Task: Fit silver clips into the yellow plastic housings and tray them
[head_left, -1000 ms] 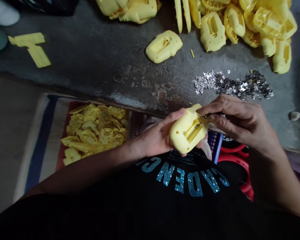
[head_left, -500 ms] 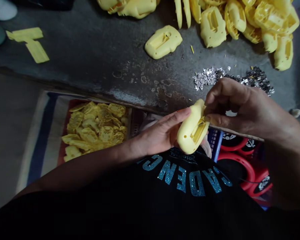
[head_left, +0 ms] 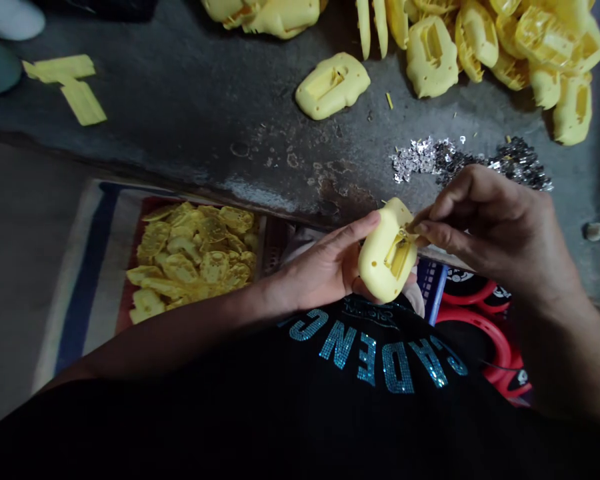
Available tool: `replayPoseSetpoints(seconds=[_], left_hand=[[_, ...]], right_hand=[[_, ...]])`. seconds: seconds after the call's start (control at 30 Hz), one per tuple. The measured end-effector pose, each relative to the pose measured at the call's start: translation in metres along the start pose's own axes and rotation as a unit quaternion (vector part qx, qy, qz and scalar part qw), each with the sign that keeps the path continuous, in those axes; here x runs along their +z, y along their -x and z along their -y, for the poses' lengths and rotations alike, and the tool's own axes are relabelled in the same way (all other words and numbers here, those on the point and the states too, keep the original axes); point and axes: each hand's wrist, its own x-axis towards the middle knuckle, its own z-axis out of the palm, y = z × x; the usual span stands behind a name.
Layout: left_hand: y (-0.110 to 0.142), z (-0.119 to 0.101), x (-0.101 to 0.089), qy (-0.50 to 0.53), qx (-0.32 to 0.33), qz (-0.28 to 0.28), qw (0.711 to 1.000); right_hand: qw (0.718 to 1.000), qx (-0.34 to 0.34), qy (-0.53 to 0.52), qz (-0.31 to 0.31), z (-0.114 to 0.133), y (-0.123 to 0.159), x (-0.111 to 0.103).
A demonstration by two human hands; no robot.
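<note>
My left hand [head_left: 320, 270] is wrapped round a yellow plastic shell [head_left: 377, 267], held tilted in front of my chest by the table's edge. The shell has a long rectangular recess and small round holes. My right hand [head_left: 500, 223] pinches thumb and forefinger together at the recess's upper end, against the shell's right side. Whatever is between those fingertips is too small to make out. Just beyond the right hand, small shiny metal pieces [head_left: 415, 160] lie in a heap. A similar yellow shell [head_left: 333, 87] rests alone on the table.
More yellow shells [head_left: 433, 57] are piled at the back right of the dark table [head_left: 180, 100]. Flat yellow strips [head_left: 83, 100] lie at the left. Below the edge are a box of yellow parts [head_left: 195, 250] and red round items [head_left: 480, 327] near a blue crate [head_left: 434, 287].
My right hand has drawn slightly back to the right, its fingers still pinched at the recess. The held shell has turned a little more upright. The whole view has shifted slightly.
</note>
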Motion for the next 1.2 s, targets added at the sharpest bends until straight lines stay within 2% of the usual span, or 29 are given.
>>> replayPoseSetpoints(seconds=[0.13,0.3,0.4,0.53,0.8,1.03,1.1,1.2], left_hand=[[0.001,-0.002,-0.005,0.018,-0.036,0.041,0.998],[0.002,-0.001,-0.004,0.022,-0.022,0.073,0.997],[0.004,0.0,-0.003,0.019,-0.018,0.083,0.996],[0.005,0.0,-0.002,0.013,-0.022,0.095,0.995],[0.006,0.0,-0.002,0.025,-0.034,0.083,0.996],[0.009,0.002,-0.001,0.023,-0.025,0.09,0.995],[0.01,0.003,0.0,0.011,-0.016,0.084,0.996],[0.012,0.006,0.003,-0.009,-0.002,0.071,0.997]], right_hand=[[0.988,-0.088,0.103,-0.075,-0.004,0.016,0.009],[0.939,-0.214,0.254,-0.092,-0.007,0.028,0.025],[0.922,-0.238,0.287,-0.105,-0.009,0.032,0.031],[0.915,-0.246,0.302,-0.104,-0.011,0.036,0.033],[0.895,-0.275,0.33,-0.117,-0.013,0.038,0.034],[0.895,-0.27,0.331,-0.127,-0.014,0.041,0.034],[0.915,-0.244,0.292,-0.13,-0.013,0.04,0.034],[0.958,-0.179,0.171,-0.141,-0.01,0.038,0.032]])
